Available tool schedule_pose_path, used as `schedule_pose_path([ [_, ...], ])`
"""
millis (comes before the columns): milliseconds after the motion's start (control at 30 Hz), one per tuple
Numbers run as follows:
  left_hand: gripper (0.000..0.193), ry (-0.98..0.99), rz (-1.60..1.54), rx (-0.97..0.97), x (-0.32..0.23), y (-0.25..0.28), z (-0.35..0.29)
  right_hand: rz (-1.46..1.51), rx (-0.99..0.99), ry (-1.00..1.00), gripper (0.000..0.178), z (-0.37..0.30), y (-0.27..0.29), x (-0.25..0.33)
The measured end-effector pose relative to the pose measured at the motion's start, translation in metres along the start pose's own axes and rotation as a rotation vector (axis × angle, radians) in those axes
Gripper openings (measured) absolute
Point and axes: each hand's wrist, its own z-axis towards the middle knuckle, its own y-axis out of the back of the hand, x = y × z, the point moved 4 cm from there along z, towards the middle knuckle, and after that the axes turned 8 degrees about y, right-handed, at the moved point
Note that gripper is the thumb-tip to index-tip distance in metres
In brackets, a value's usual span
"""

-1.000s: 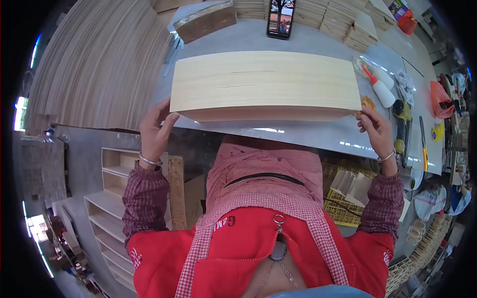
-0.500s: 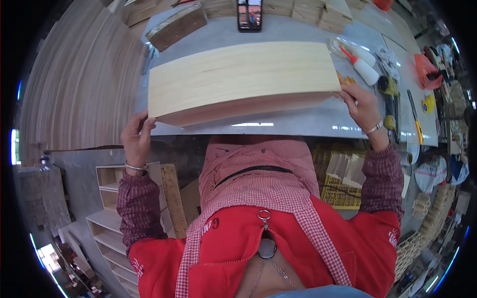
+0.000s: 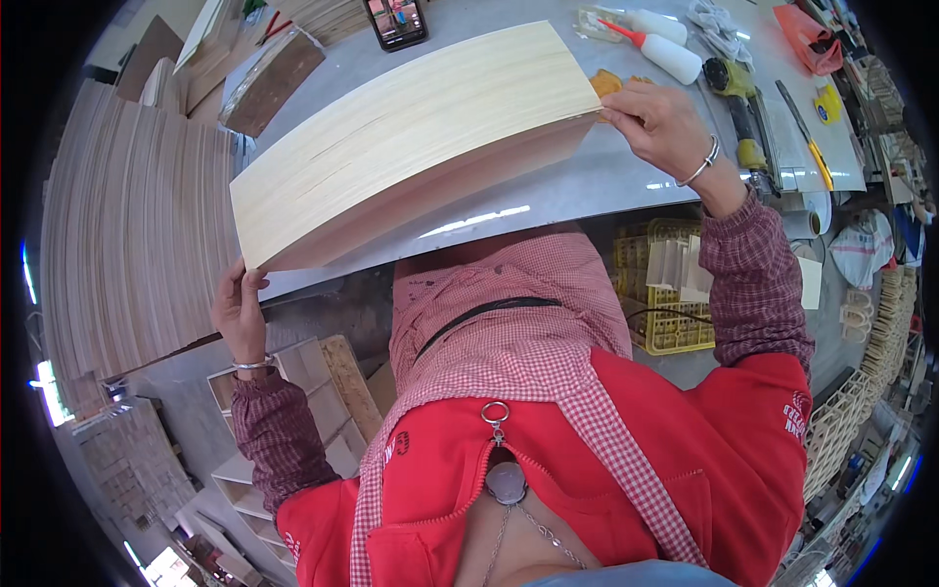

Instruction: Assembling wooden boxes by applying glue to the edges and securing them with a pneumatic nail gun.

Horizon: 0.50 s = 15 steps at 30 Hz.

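A long, pale wooden box (image 3: 411, 132) lies slantwise over the grey worktable, its right end farther from me than its left. Its broad top panel and the shaded side facing me show; the inside is hidden. At the near left corner my left hand (image 3: 241, 311) pinches the panel's edge between thumb and fingertips. My right hand (image 3: 665, 127) grips the near right corner, thumb below and fingers curled. Just behind the right fingers lies an orange-yellow thing (image 3: 606, 88), partly covered.
Stacked wooden boards (image 3: 137, 235) rise at the left. A worn wood block (image 3: 272, 80) and a phone (image 3: 396, 22) lie beyond the box. Right of it are a white glue bottle (image 3: 670, 57), a yellow-black power tool (image 3: 738, 108) and a yellow-handled knife (image 3: 807, 137). A yellow crate (image 3: 675, 328) stands below.
The box now appears more slanted, its right end higher and left end lower. The whole view has turned as well. Both hands keep their hold on its corners.
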Motion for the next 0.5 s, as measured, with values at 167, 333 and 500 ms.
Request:
schedule_pose_path([
  [167, 0.023, 0.010, 0.004, -0.002, 0.001, 0.001, 0.000, 0.118, -0.085, -0.108, 0.024, -0.005, -0.004, 0.009],
  [333, 0.022, 0.026, 0.012, -0.030, -0.002, 0.000, -0.001, -0.149, -0.201, -0.147, 0.031, -0.002, -0.013, 0.022],
  [500, 0.022, 0.042, 0.053, -0.025, -0.003, 0.000, 0.000, -0.157, -0.237, -0.138, 0.026, -0.009, -0.014, 0.014],
])
